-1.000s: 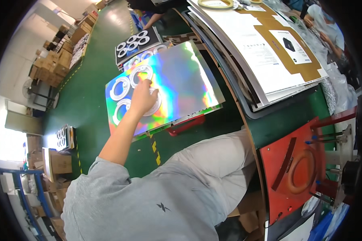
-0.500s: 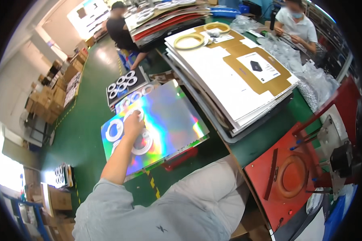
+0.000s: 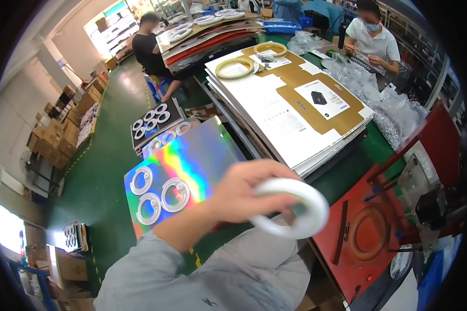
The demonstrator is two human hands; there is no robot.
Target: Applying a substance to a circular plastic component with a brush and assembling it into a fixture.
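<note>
The most print on my feed is on the brown-and-white printed sheet [image 3: 275,98] topping the stack: a white panel [image 3: 334,98] shows a dark boxy device, with small lettering beside it, rows of tiny symbols and text on the white part, and little blue marks. A small dark emblem [image 3: 209,301] sits on the grey shirt. My left hand [image 3: 246,192] grips a white ring [image 3: 318,210], fingers closed about its left side, holding it tilted in the air over the lap, left of the red board [image 3: 327,241]; my right hand is out of view, so I cannot tell its state. Three more white rings [image 3: 163,197] lie on the rainbow-glinting silver sheet [image 3: 207,150] to the left. Two pale yellow rings [image 3: 219,70] rest at the stack's far end. The surface [image 3: 342,171] is green, with clear plastic bags [image 3: 360,85] past the stack. In the room, a green floor [image 3: 96,192] runs past piled cardboard boxes [image 3: 54,145] along the left wall, and two co-workers sit farther off, one dark-shirted [image 3: 149,52], one in white [image 3: 371,44].
</note>
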